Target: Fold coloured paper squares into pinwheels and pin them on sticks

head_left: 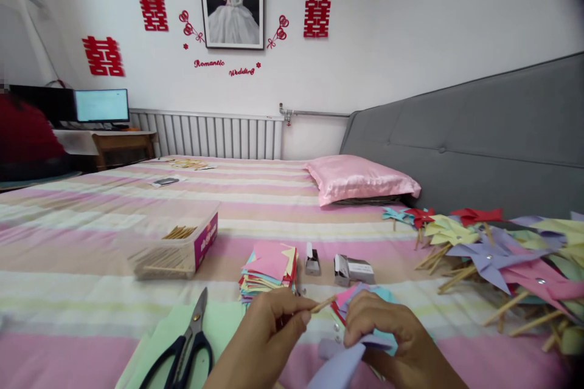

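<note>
My left hand (278, 325) pinches a thin wooden stick (325, 304), whose tip points to the right. In my right hand (387, 325) is a lavender paper pinwheel (341, 369), its folded blades hanging below the fingers. The pinwheel's centre is hidden by that hand. Beneath and behind the right hand lie pink, purple and blue paper pieces (385, 294), with small silvery tacks (336, 332) beside them. A stack of coloured paper squares (268, 264) sits just beyond my left hand. Dark-handled scissors (197, 323) rest on pale green paper (225, 316) to the left.
A clear plastic box (206, 244) holds many wooden sticks (180, 232). Two small boxes (312, 260) (354, 270) stand past the paper stack. Several pinwheels (490, 255) pile up at right, near a pink pillow (360, 176). A person in red (30, 130) sits at far left.
</note>
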Demonstrator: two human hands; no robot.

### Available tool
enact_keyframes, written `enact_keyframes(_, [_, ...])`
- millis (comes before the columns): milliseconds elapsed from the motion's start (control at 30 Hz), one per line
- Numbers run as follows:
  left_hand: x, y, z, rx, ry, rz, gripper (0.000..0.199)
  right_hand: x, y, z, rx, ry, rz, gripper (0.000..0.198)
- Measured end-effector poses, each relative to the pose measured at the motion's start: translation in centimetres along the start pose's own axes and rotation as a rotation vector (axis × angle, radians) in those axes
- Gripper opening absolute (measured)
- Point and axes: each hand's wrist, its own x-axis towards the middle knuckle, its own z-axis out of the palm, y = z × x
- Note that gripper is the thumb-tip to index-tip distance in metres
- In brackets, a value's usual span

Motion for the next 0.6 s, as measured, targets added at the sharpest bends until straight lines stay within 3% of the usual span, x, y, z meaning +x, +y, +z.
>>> enact_keyframes(267, [0.03, -0.4, 0.04, 0.111, -0.019, 0.0, 0.028, -0.15, 0.35, -0.08, -0.21, 0.113, -0.092, 0.009])
enact_keyframes(500, [-0.14, -0.57, 0.16, -0.138, 0.005, -0.158, 0.015, -0.05, 0.95, -0.14, -0.303, 0.203, -0.238, 0.017])
enact_keyframes(600, [-0.09, -0.47, 0.2, -0.104, 0.017, -0.18, 0.012, 0.08, 0.91, -0.31, -0.364, 0.168, -0.287, 0.018])
